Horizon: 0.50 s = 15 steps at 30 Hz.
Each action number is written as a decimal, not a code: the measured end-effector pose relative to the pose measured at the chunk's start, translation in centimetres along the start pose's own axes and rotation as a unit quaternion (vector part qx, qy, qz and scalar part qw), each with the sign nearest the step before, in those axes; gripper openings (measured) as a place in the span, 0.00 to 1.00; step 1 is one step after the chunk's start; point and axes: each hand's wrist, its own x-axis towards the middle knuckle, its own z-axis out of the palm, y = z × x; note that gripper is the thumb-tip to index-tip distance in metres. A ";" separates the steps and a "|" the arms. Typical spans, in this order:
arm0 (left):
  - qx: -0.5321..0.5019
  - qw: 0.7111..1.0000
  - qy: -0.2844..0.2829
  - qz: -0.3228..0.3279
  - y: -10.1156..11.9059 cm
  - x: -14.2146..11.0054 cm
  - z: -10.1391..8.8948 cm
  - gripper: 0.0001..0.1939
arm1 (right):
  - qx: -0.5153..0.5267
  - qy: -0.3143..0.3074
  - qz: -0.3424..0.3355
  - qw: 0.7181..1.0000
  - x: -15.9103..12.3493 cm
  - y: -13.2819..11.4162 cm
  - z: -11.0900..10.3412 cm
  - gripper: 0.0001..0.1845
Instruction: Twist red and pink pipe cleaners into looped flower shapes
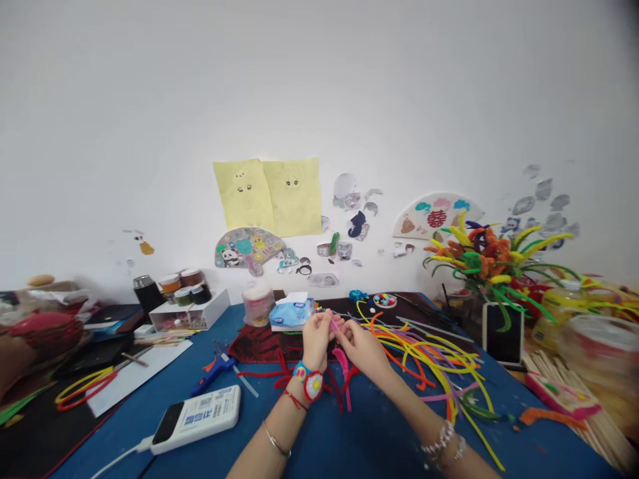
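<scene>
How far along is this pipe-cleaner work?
A finished-looking bunch of pipe-cleaner flowers stands at the right. In hand: a pink pipe cleaner, pinched between the left hand and right hand. Left: loose yellow and orange pipe cleaners lying unshaped on the blue mat.

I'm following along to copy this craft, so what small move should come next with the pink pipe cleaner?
Probably a small twist of the pink pipe cleaner, since the left hand and right hand both pinch it close together above the blue mat.

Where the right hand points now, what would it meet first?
The right hand would first meet the pink pipe cleaner it touches, then probably the left hand; depth is unclear.
</scene>
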 end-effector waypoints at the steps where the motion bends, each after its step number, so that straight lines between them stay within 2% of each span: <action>1: -0.016 1.000 0.000 -0.009 -0.3 0.1 -0.1 0.17 | -0.016 -0.005 0.006 1.000 0.0 0.2 0.1 0.16; 4: -0.038 0.999 0.009 -0.014 -1.4 0.4 -0.4 0.17 | 0.002 -0.046 -0.012 0.999 0.0 0.5 0.4 0.21; 7: -0.032 0.999 0.027 -0.022 -2.3 0.7 -0.7 0.18 | 0.144 -0.152 0.005 0.978 0.1 0.5 1.0 0.26; 10: -0.043 0.998 0.023 -0.036 -2.6 0.7 -0.7 0.18 | 0.331 -0.260 0.083 0.903 0.1 0.6 1.4 0.25; 13: -0.039 0.998 -0.005 -0.041 -2.5 0.2 -0.4 0.18 | 0.451 -0.303 0.117 0.831 0.0 1.3 1.3 0.23; 15: -0.019 0.999 -0.022 -0.038 -2.5 -0.1 -0.2 0.18 | 0.483 -0.315 0.123 0.808 -0.1 1.8 1.1 0.22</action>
